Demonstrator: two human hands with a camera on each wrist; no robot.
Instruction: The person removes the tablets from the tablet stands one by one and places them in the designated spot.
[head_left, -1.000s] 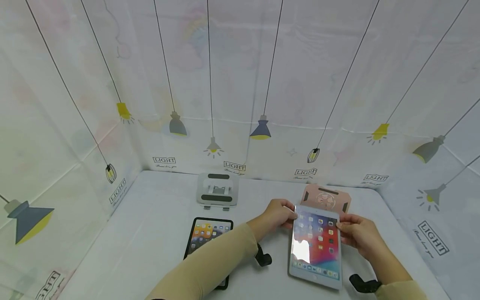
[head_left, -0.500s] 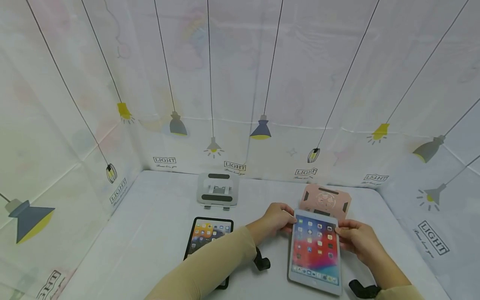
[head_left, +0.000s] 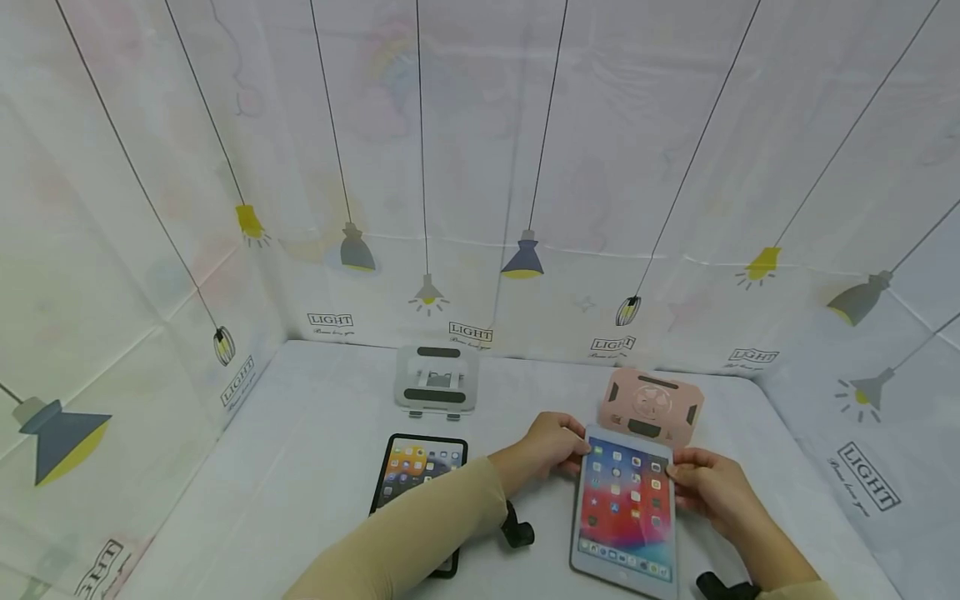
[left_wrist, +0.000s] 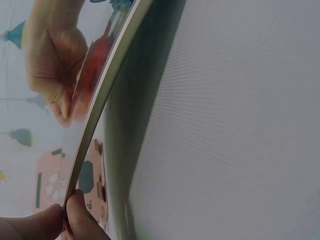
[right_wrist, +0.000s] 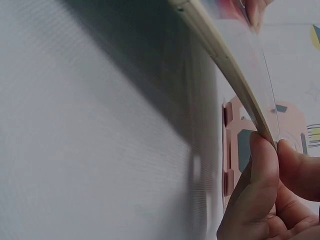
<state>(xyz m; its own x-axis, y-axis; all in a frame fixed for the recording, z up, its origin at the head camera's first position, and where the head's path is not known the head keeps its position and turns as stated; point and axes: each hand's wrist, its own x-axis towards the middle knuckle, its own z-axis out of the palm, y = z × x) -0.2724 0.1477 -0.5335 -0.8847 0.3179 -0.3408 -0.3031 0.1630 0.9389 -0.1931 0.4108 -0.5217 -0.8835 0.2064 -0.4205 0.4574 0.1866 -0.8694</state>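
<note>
Both hands hold a white-framed tablet whose lit screen shows app icons. My left hand pinches its upper left edge between thumb and finger. At the upper right edge, my right hand pinches it the same way. In the left wrist view the tablet's thin edge slants above the white table, with a dark shadow beneath. Just beyond its top end stands a pink tablet stand, also visible behind the fingers in the right wrist view.
A second, black-framed tablet lies on the table to the left, partly hidden under my left sleeve. Behind it sits a grey tablet stand. A white curtain printed with lamps encloses the back and sides.
Both hands have drawn the white tablet toward me and slightly left, away from the pink stand, more of which now shows. The bright reflection on the screen has disappeared.
</note>
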